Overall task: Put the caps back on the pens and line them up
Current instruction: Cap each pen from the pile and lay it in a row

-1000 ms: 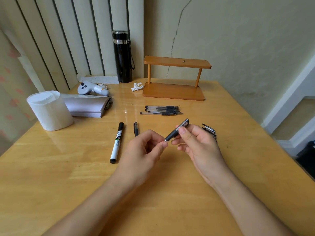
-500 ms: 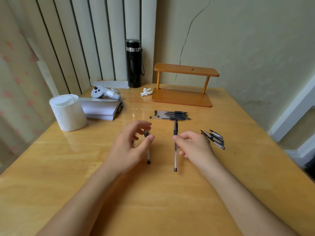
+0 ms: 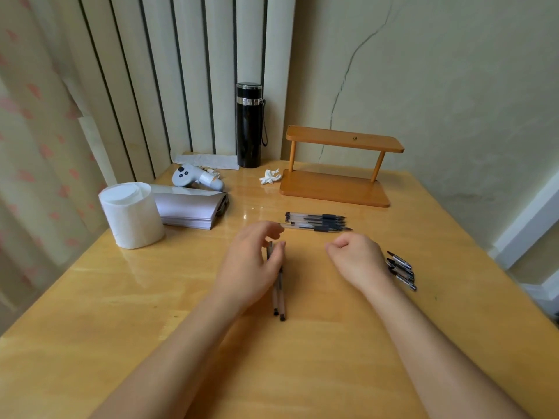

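Two capped pens lie side by side on the wooden table, pointing away from me. My left hand rests over their far ends, thumb and fingers pinched around them. My right hand hovers to the right with its fingers curled in and nothing in it. Several uncapped pens lie in a bundle just beyond both hands. A small pile of loose black caps sits right of my right hand, partly hidden by the wrist.
A white paper roll, a stack of paper and a grey controller stand at the left. A black flask, a crumpled tissue and a small wooden shelf are at the back.
My right hand has let go of the capped pen and drawn back to the right. That pen now lies against the other one under my left hand.
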